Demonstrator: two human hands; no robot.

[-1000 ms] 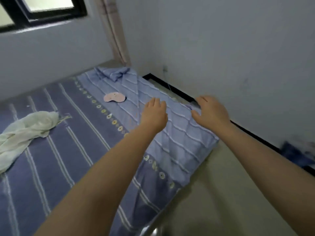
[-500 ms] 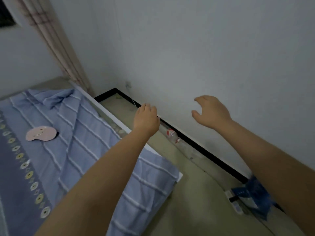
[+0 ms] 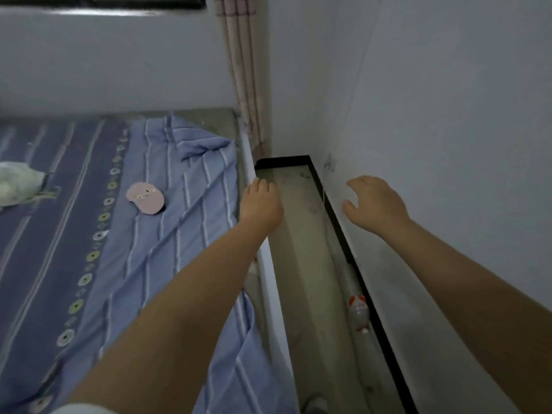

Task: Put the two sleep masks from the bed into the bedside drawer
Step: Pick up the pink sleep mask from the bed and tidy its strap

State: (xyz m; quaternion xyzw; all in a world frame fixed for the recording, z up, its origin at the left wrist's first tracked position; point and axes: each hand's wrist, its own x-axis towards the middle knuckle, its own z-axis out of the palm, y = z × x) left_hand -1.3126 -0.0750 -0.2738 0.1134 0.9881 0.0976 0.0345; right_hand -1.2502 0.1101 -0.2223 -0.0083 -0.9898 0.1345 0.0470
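Observation:
A pink sleep mask (image 3: 145, 198) with a printed face lies on the light blue striped sheet of the bed (image 3: 74, 234). Only this one mask shows, and no bedside drawer is in view. My left hand (image 3: 260, 203) hovers over the bed's right edge, to the right of the mask, fingers loosely apart and holding nothing. Out in front of the white wall my right hand (image 3: 373, 204) floats over the floor strip, fingers spread and empty.
A white cloth (image 3: 15, 186) lies at the bed's left. A narrow floor strip (image 3: 298, 249) runs between the bed and the wall, with a plastic bottle (image 3: 360, 313) lying on it. A pink curtain (image 3: 245, 70) hangs in the corner.
The view has swung back left and forward, so more of the bed and the mask shows. Both hands stay raised and empty; the blue object on the floor has left the view.

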